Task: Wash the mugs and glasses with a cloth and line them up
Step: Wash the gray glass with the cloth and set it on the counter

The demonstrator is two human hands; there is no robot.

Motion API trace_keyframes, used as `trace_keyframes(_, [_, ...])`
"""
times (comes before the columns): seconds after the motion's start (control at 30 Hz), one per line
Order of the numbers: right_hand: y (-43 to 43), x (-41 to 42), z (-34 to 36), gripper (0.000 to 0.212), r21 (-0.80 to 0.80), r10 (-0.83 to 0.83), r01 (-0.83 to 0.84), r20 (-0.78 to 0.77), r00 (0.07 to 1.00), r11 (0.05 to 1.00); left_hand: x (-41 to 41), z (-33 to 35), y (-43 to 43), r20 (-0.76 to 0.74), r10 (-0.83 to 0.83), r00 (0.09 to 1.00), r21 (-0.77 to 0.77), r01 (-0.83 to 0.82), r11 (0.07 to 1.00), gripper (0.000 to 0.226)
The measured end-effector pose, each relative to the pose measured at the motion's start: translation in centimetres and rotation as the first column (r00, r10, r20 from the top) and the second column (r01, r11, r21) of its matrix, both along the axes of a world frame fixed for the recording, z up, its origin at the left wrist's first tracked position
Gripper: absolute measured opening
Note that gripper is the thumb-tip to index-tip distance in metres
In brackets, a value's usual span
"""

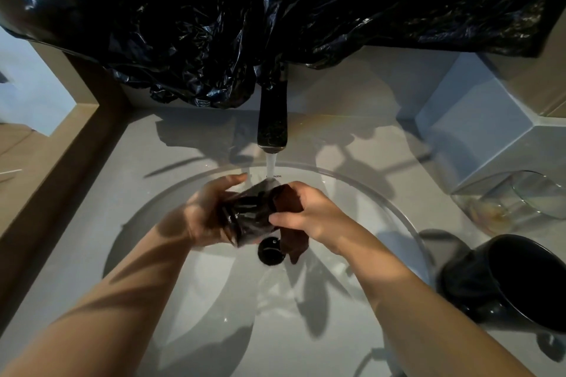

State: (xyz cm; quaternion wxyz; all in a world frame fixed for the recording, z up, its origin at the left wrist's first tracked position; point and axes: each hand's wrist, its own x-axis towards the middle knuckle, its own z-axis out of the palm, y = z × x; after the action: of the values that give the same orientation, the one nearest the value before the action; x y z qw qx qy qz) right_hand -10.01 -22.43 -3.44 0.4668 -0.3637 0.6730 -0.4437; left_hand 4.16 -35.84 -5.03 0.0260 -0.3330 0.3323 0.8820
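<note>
Both hands meet over the middle of the sink, just under the tap. The left hand (208,217) cups a dark mug (248,214) from the left side, palm and curled fingers wrapped round its body, so the mug lies tipped on its side rather than upright. The right hand (309,217) grips a brown cloth (289,202), thumb and fingers closed on it and pressing it against the right end of the mug; a wet tail of the cloth hangs down below the hand. Which end of the mug is the mouth is hard to tell, and its handle does not show.

Water (271,164) runs in a thin stream from the black tap (272,113) and lands on the top edge of the mug and cloth. Directly beneath the hands sits the round black drain plug (269,251) at the bottom of the white basin (367,202).

On the grey counter (107,193) to the right of the basin stand two more pieces: a clear glass (517,202), farther back, with a brownish residue at its bottom, and a second black mug (520,281) nearer, close to the basin's rim. Behind the glass is a pale grey box (477,119). Crumpled black plastic sheeting (275,9) covers the wall above the tap.
</note>
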Motion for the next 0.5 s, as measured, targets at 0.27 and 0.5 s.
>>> trace_keyframes(0.27, [0.0,1.0,0.5,0.018,-0.108,-0.132,0.138,0.064,0.989,0.985,-1.0,-0.6,2.6,0.014,0.223,0.975,-0.272,-0.211,0.939,0.041])
trace_keyframes(0.5, [-0.5,0.6,0.4,0.013,-0.084,-0.355,0.457,0.513,0.782,0.886,0.1,-0.2,2.1,0.028,0.183,0.983,-0.199,-0.174,0.964,0.033])
